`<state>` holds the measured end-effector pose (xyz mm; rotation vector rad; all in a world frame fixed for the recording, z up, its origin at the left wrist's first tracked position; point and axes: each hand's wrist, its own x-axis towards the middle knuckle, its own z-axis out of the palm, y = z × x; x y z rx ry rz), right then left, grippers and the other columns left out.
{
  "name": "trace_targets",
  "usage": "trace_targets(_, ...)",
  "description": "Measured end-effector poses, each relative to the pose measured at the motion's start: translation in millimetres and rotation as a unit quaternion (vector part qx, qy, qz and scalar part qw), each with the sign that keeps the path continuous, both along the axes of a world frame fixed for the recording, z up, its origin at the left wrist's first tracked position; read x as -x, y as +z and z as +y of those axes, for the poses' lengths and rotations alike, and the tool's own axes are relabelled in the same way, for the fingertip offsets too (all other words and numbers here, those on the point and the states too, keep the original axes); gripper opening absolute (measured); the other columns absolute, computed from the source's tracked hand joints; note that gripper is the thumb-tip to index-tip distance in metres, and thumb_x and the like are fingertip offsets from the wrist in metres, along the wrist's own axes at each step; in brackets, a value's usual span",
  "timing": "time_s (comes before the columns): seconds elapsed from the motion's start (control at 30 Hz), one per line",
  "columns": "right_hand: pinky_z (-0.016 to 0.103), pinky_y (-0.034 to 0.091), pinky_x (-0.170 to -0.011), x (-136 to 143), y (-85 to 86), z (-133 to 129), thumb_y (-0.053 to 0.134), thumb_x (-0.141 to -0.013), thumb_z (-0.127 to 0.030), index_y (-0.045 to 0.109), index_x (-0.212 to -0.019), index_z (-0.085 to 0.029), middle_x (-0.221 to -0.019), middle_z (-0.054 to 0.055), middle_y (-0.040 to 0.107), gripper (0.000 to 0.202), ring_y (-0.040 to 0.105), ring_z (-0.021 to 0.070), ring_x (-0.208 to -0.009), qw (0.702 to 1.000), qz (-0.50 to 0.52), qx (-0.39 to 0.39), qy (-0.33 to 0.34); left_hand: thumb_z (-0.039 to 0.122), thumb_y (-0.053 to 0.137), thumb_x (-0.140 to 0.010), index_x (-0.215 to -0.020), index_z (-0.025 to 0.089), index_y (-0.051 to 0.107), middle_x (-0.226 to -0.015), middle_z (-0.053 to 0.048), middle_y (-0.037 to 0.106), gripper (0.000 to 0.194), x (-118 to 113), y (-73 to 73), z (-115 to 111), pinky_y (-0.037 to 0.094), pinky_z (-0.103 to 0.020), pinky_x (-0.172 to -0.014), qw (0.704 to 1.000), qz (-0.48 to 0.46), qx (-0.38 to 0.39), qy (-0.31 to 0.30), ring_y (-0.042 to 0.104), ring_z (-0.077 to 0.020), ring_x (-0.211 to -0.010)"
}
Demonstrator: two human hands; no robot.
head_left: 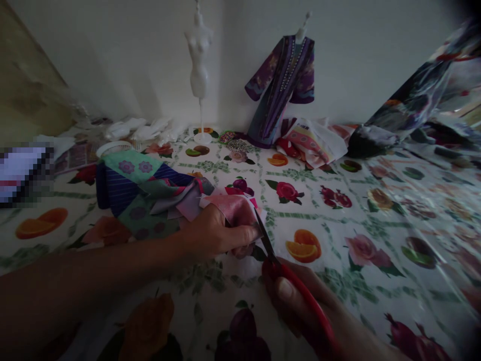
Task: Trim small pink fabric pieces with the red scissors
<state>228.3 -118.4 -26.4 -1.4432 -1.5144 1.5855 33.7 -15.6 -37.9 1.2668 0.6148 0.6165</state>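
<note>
Near the middle of the table my left hand [214,233] pinches a piece of pink fabric [240,204] between thumb and fingers. My right hand [296,286] is wrapped round red-handled scissors [315,306], whose dark blades point up and left. The blade tips lie right beside the pink fabric's edge; whether they touch it I cannot tell. Just behind my left hand, patchwork cloth in green with purple flowers [133,165] and blue stripes [120,188] lies bunched, with grey and pink scraps [180,198] on top.
A bare white mini dress form [199,65] stands at the back, beside one wearing a purple patterned robe [278,90]. Beaded trims [236,143] and a fabric bundle [308,143] lie by its base. Clear plastic bags [424,105] stand at right; a pixelated object [22,173] lies left.
</note>
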Motion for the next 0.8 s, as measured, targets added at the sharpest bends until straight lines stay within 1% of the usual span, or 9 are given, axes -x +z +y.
trace_targets(0.03,0.036,0.053,-0.072,0,-0.1,0,0.052,-0.099,-0.063,0.066,-0.089,-0.029,-0.084,0.003,0.067,0.038,0.062,0.0261,-0.079,1.0,0.0,0.005,0.001,0.022,0.066,-0.09,-0.072,0.016,0.053,-0.055,0.005,0.055,0.023,0,0.8,0,0.039,-0.018,-0.05,1.0,0.0,0.001,0.001,0.052,-0.0068,-0.052)
trace_targets(0.1,0.036,0.053,-0.069,-2,-1.7,-2,0.051,-0.098,-0.066,0.063,-0.083,-0.028,-0.079,0.003,0.064,0.042,0.061,0.0261,-0.076,1.0,-0.004,0.014,-0.003,0.022,0.066,-0.089,-0.073,0.016,0.052,-0.055,0.005,0.055,0.022,0,1.6,-1,0.039,-0.018,-0.05,1.0,0.001,0.002,0.002,0.052,-0.007,-0.052)
trace_targets(0.2,0.035,0.051,-0.063,-3,-4.4,-3,0.049,-0.097,-0.07,0.062,-0.084,-0.028,-0.073,0.002,0.059,0.046,0.058,0.0244,-0.07,1.0,-0.016,0.023,-0.002,0.021,0.065,-0.089,-0.073,0.016,0.052,-0.055,0.005,0.054,0.021,-1,0.9,-1,0.039,-0.019,-0.05,1.0,-0.004,0.006,0.008,0.051,-0.007,-0.052)
trace_targets(0.33,0.035,0.055,-0.068,-1,-2.3,-1,0.049,-0.097,-0.07,0.065,-0.085,-0.028,-0.079,0.003,0.063,0.046,0.061,0.0252,-0.074,1.0,-0.016,0.005,-0.001,0.02,0.066,-0.087,-0.073,0.017,0.052,-0.054,0.006,0.053,0.02,-1,-1.5,-1,0.038,-0.019,-0.049,1.0,-0.023,0.011,0.006,0.051,-0.0076,-0.051)
trace_targets(0.4,0.033,0.055,-0.066,0,-1.8,0,0.049,-0.095,-0.072,0.064,-0.084,-0.027,-0.075,0.002,0.06,0.049,0.059,0.0244,-0.072,1.0,-0.004,0.008,-0.002,0.021,0.065,-0.088,-0.074,0.017,0.054,-0.055,0.006,0.054,0.018,0,-1.5,0,0.038,-0.02,-0.05,1.0,-0.019,0.011,-0.002,0.052,-0.0083,-0.052)
trace_targets(0.47,0.03,0.05,-0.058,0,-3.4,0,0.049,-0.094,-0.075,0.063,-0.08,-0.026,-0.069,0.0,0.054,0.053,0.054,0.0217,-0.066,1.0,0.002,0.024,-0.007,0.022,0.06,-0.09,-0.072,0.016,0.056,-0.056,0.004,0.056,0.02,1,-0.3,2,0.038,-0.02,-0.05,1.0,-0.002,-0.008,-0.015,0.052,-0.0082,-0.053)
trace_targets(0.6,0.029,0.043,-0.057,-2,-8.1,-3,0.051,-0.093,-0.075,0.058,-0.079,-0.026,-0.07,-0.001,0.05,0.052,0.048,0.0197,-0.065,0.999,0.007,0.042,-0.011,0.02,0.054,-0.091,-0.065,0.015,0.057,-0.056,0.002,0.057,0.027,3,2.5,6,0.035,-0.02,-0.05,0.996,0.06,-0.061,-0.039,0.05,-0.0071,-0.052)
trace_targets(0.7,0.029,0.037,-0.055,-4,-9.8,-5,0.051,-0.095,-0.072,0.055,-0.08,-0.025,-0.068,-0.003,0.047,0.049,0.043,0.0179,-0.06,0.997,0.035,0.065,0.008,0.021,0.056,-0.089,-0.068,0.016,0.056,-0.054,0.003,0.054,0.022,1,3.0,5,0.035,-0.02,-0.049,0.997,0.048,-0.056,-0.038,0.049,-0.0079,-0.051)
trace_targets(0.8,0.03,0.033,-0.054,-4,-12.0,-5,0.049,-0.099,-0.068,0.054,-0.084,-0.025,-0.069,-0.004,0.047,0.046,0.04,0.0165,-0.059,0.996,0.062,0.057,0.016,0.021,0.059,-0.087,-0.07,0.016,0.054,-0.055,0.003,0.054,0.018,0,2.3,2,0.035,-0.019,-0.047,0.998,0.038,-0.041,-0.025,0.048,-0.0076,-0.05)
